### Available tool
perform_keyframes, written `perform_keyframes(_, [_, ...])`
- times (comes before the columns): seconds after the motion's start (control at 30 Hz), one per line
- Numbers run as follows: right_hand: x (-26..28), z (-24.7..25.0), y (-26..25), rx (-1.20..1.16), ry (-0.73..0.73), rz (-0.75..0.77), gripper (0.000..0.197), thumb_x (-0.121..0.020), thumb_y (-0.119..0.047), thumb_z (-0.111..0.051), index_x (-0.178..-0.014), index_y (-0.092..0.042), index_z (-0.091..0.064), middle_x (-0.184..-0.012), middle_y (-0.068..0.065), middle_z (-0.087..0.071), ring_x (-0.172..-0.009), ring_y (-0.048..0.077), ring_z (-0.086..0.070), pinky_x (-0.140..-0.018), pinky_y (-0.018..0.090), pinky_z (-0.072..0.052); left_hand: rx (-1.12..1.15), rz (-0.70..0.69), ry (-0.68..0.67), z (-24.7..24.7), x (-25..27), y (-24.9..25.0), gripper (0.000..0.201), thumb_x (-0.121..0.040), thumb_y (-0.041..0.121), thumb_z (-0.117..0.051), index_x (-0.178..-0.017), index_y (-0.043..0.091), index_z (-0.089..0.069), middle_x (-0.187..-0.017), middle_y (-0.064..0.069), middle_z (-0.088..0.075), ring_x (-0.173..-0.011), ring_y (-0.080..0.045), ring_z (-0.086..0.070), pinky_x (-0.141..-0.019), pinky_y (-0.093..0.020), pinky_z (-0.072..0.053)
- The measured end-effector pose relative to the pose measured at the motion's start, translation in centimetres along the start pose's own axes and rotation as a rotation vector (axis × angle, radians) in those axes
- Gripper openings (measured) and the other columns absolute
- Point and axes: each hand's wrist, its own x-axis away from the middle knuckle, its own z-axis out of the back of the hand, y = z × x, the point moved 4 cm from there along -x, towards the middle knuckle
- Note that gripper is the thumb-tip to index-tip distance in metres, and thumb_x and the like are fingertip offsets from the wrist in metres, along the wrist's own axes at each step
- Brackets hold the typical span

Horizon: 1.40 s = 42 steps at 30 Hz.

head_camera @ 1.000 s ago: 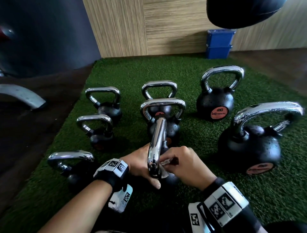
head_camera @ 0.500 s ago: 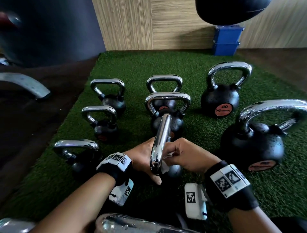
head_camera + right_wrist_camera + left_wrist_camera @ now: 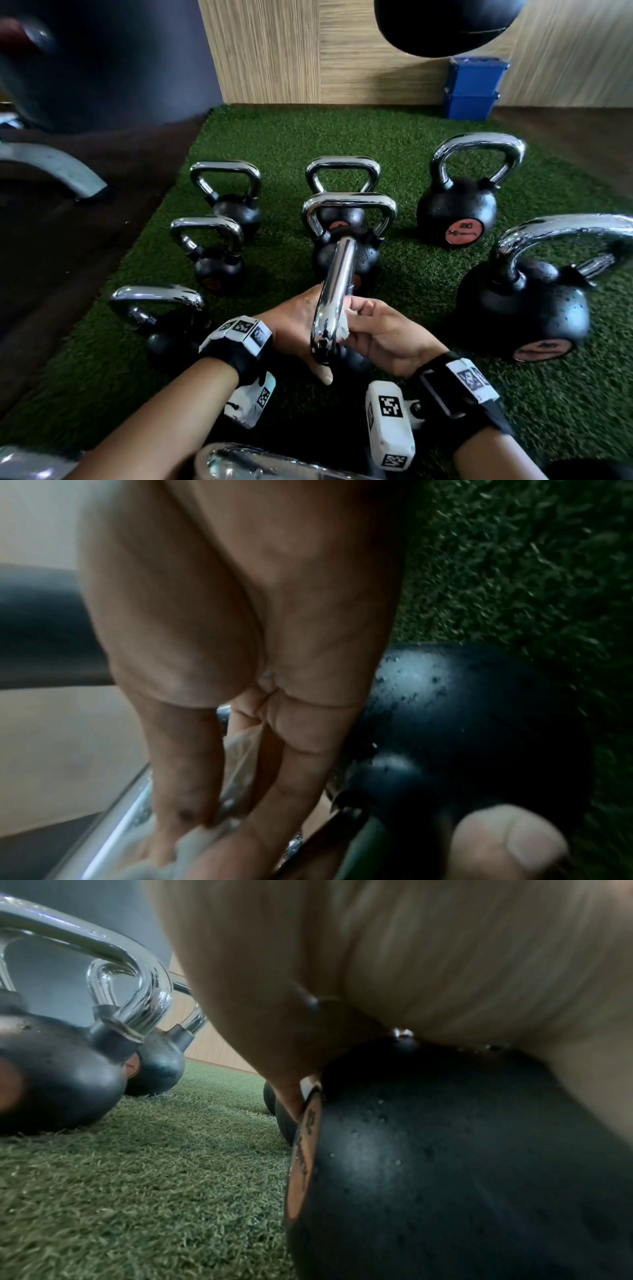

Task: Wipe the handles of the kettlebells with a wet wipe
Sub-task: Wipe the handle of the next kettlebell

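Observation:
A black kettlebell (image 3: 356, 359) stands on the turf in front of me, its chrome handle (image 3: 334, 291) seen end-on in the head view. My left hand (image 3: 294, 325) cups the ball from the left, thumb (image 3: 322, 375) down its near side; the left wrist view shows the palm (image 3: 377, 961) pressed on the black ball (image 3: 445, 1164). My right hand (image 3: 383, 332) pinches a white wet wipe (image 3: 342, 325) against the right side of the handle's near bend. In the right wrist view the wipe (image 3: 240, 756) lies between the fingers on the handle (image 3: 120, 829), beside the ball (image 3: 462, 723).
Several more kettlebells stand on the green turf (image 3: 411, 137): a large one at right (image 3: 524, 301), one behind it (image 3: 455, 212), smaller ones at left (image 3: 219, 263) (image 3: 164, 339). Blue boxes (image 3: 474, 89) sit by the wood wall. A chrome handle (image 3: 257, 462) is at the bottom edge.
My right hand has shifted the wipe on the near bend of the handle and its fingers have loosened from a fist to a pinch. The left hand stays on the ball.

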Motion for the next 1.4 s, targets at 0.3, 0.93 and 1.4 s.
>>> perform_keyframes(0.3, [-1.2, 0.2, -0.6, -0.112, 0.081, 0.151, 0.026, -0.085, 0.004, -0.058, -0.111, 0.002, -0.065, -0.092, 0.01, -0.075, -0.08, 0.016, -0.073, -0.074, 0.023, -0.061, -0.146, -0.083, 0.072, 0.0, 0.2, 0.2, 0.117, -0.047, 0.017, -0.104, -0.148, 0.01, -0.047, -0.158, -0.007, -0.034, -0.149, -0.019, -0.031, -0.121, -0.014, -0.024])
perform_keyframes(0.93, [-1.5, 0.4, -6.3, 0.928, 0.845, 0.693, 0.037, -0.066, -0.004, -0.087, -0.077, -0.031, -0.065, -0.076, -0.016, -0.071, -0.066, -0.001, -0.067, -0.06, 0.013, -0.054, -0.032, -0.134, 0.111, 0.1, 0.3, -0.9, 0.128, -0.035, 0.038, -0.101, -0.144, 0.039, -0.034, -0.135, 0.047, -0.032, -0.13, 0.013, -0.041, -0.109, -0.002, -0.029])
perform_keyframes(1.4, [-3.8, 2.1, -6.7, 0.877, 0.896, 0.064, 0.038, -0.063, 0.002, -0.076, -0.096, -0.011, -0.062, -0.07, 0.004, -0.07, -0.055, 0.023, -0.07, -0.059, 0.043, -0.064, -0.227, -0.071, 0.125, 0.1, 0.6, -0.2, 0.128, -0.045, 0.034, -0.105, -0.152, 0.025, -0.034, -0.149, 0.019, -0.04, -0.132, 0.01, -0.039, -0.107, 0.0, -0.028])
